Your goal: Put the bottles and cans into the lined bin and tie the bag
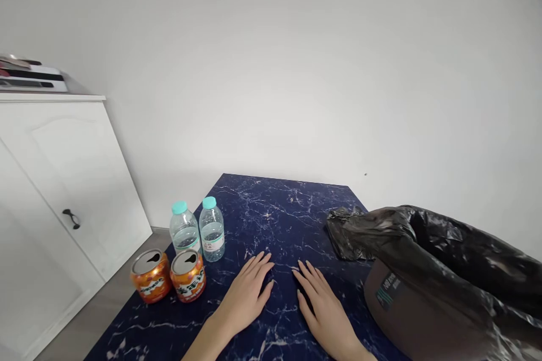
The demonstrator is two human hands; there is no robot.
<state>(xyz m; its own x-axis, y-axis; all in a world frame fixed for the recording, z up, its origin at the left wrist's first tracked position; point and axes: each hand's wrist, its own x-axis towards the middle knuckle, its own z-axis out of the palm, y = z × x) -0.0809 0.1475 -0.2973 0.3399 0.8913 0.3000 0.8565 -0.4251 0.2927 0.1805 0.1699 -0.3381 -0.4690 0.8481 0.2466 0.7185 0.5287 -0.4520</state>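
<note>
My left hand lies flat on the dark blue marbled table, fingers stretched out, holding nothing. My right hand lies flat beside it, palm down, fingers apart, also empty. To the left of my left hand stand two orange opened cans. Behind them are two small clear water bottles with teal caps. At the right, close to my right hand, sits a brown bin lined with a black plastic bag.
A white cabinet with a dark door handle stands at the left, with flat items stacked on top. A plain white wall rises behind the table. Grey floor shows between cabinet and table.
</note>
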